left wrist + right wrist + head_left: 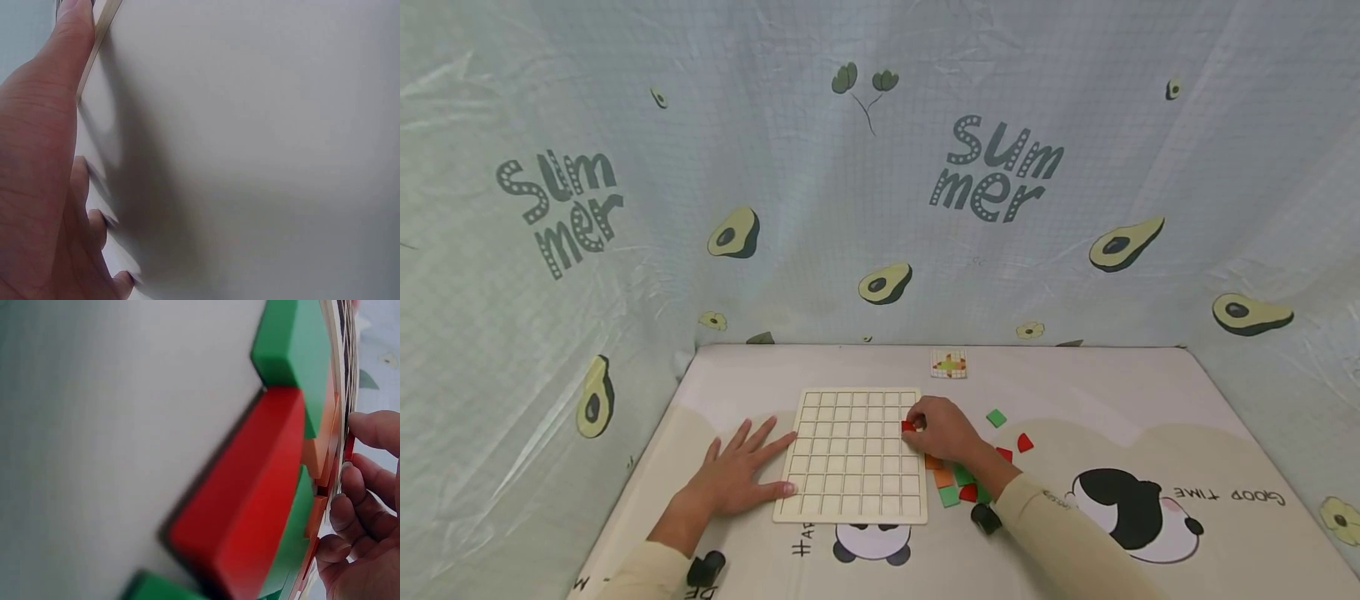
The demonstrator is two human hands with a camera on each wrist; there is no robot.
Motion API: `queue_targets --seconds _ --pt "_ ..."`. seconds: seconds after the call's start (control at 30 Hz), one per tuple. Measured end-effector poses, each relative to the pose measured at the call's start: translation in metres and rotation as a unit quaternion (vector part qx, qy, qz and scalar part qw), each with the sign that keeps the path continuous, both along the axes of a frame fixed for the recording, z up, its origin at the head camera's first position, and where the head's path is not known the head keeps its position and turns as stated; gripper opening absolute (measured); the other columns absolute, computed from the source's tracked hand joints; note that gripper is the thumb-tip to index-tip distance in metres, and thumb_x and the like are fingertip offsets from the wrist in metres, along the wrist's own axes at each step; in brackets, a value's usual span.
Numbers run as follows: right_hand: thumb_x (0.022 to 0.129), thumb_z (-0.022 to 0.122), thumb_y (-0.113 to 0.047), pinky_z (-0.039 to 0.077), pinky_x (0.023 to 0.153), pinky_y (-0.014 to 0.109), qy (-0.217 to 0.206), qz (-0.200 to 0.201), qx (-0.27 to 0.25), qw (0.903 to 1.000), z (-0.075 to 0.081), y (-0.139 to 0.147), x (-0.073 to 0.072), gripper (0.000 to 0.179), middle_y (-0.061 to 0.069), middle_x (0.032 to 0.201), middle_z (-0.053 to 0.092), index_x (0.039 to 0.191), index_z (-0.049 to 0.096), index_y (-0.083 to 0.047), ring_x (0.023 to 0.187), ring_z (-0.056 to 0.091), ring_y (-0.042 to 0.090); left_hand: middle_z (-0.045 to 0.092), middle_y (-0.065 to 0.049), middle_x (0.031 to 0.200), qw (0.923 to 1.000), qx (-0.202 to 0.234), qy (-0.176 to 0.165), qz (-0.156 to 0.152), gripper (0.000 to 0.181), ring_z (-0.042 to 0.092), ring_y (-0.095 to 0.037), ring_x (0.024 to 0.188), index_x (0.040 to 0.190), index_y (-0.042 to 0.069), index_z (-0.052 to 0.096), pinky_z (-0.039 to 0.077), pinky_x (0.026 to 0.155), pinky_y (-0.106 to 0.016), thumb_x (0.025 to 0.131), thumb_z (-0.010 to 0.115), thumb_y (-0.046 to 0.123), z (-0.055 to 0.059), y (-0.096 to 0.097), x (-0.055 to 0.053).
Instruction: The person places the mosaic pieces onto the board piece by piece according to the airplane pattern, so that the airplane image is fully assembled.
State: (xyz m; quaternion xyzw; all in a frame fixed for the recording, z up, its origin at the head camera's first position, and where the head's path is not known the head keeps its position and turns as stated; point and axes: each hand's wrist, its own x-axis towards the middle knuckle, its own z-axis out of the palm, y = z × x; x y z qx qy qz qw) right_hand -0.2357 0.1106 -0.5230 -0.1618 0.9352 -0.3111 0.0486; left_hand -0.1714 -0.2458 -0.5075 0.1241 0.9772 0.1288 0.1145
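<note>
A pale wooden grid board (857, 457) lies flat on the table, its squares bare apart from one red piece (907, 427) at the right column, near the top. My right hand (946, 432) pinches that piece between thumb and fingertips, right over the board. In the right wrist view a thin red edge (349, 447) shows between the fingers; its full outline is hidden. With fingers spread straight, my left hand (737, 473) lies at the board's left side, thumb and index fingertip on the rim. The left wrist view shows the thumb (65, 47) at the board's edge.
Loose pieces lie right of the board, partly under my right forearm: orange squares (943, 477), green squares (950, 497) and red rounded pieces (1026, 442). A lone green square (996, 417) sits farther back. Behind the board is a small pattern card (949, 364).
</note>
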Motion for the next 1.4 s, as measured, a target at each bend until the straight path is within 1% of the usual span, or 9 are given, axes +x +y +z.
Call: queue_targets --seconds 0.23,0.47,0.67,0.83,0.97,1.17,1.3,1.4 --pt "0.091 0.079 -0.022 0.048 0.070 0.027 0.008 0.003 0.006 0.9999 0.000 0.000 0.000 0.018 -0.002 0.086 0.062 0.099 0.075 -0.008 0.078 0.053 0.012 0.028 -0.012 0.173 1.0000 -0.002 0.004 0.000 0.088 0.019 -0.053 0.158 0.158 0.032 0.044 0.012 0.116 -0.084 0.085 0.065 0.076 0.000 0.000 0.000" --pt "0.091 0.080 -0.023 0.048 0.072 0.027 0.000 -0.005 0.010 0.9999 0.000 -0.001 0.001 0.018 -0.003 0.087 0.062 0.100 0.075 -0.008 0.079 0.053 0.012 0.028 -0.011 0.173 1.0000 -0.005 0.003 0.000 0.088 0.019 -0.053 0.158 0.158 0.032 0.044 0.012 0.116 -0.084 0.085 0.065 0.077 0.000 0.000 0.000" --pt "0.090 0.081 -0.023 0.047 0.071 0.028 0.003 -0.012 0.014 0.9998 0.000 -0.002 0.002 0.018 -0.003 0.087 0.061 0.100 0.075 -0.009 0.079 0.053 0.012 0.029 -0.012 0.173 0.9999 -0.008 0.007 -0.003 0.088 0.020 -0.053 0.158 0.158 0.032 0.044 0.013 0.116 -0.084 0.085 0.064 0.077 -0.001 0.000 -0.001" --pt "0.090 0.080 -0.022 0.047 0.071 0.028 0.006 -0.004 0.011 0.9999 -0.001 -0.001 0.001 0.017 -0.003 0.087 0.060 0.099 0.074 -0.009 0.079 0.052 0.012 0.030 -0.012 0.172 0.9998 -0.011 0.013 -0.007 0.088 0.021 -0.053 0.158 0.158 0.031 0.045 0.015 0.115 -0.085 0.086 0.063 0.078 -0.003 -0.001 -0.002" --pt "0.090 0.081 -0.018 0.047 0.071 0.027 0.006 0.001 -0.010 0.9999 -0.002 0.001 0.001 0.016 -0.003 0.087 0.060 0.100 0.074 -0.008 0.080 0.052 0.012 0.030 -0.013 0.172 0.9998 -0.013 0.015 -0.009 0.088 0.022 -0.053 0.157 0.158 0.031 0.045 0.015 0.115 -0.085 0.086 0.063 0.077 -0.002 -0.001 -0.002" --pt "0.089 0.081 -0.013 0.048 0.071 0.026 -0.016 0.000 -0.057 0.9982 0.002 0.009 0.001 0.013 -0.003 0.086 0.061 0.100 0.076 -0.009 0.081 0.054 0.014 0.029 -0.013 0.172 0.9998 -0.015 0.012 -0.010 0.088 0.021 -0.053 0.158 0.158 0.030 0.044 0.015 0.115 -0.085 0.086 0.063 0.077 -0.001 0.000 -0.001" --pt "0.090 0.079 -0.010 0.048 0.069 0.025 -0.023 0.008 -0.062 0.9978 0.004 0.017 0.001 0.012 -0.003 0.087 0.063 0.101 0.078 -0.010 0.081 0.054 0.013 0.029 -0.013 0.173 0.9997 -0.016 0.010 -0.013 0.088 0.020 -0.053 0.158 0.159 0.031 0.044 0.015 0.115 -0.085 0.087 0.062 0.077 0.000 0.000 -0.002" --pt "0.090 0.077 -0.009 0.048 0.070 0.024 -0.017 0.018 -0.059 0.9979 0.004 0.025 0.001 0.010 -0.004 0.088 0.065 0.100 0.078 -0.011 0.081 0.055 0.013 0.028 -0.013 0.173 0.9997 -0.017 0.009 -0.014 0.087 0.020 -0.054 0.157 0.159 0.031 0.043 0.016 0.115 -0.085 0.087 0.063 0.076 0.000 0.000 -0.002"
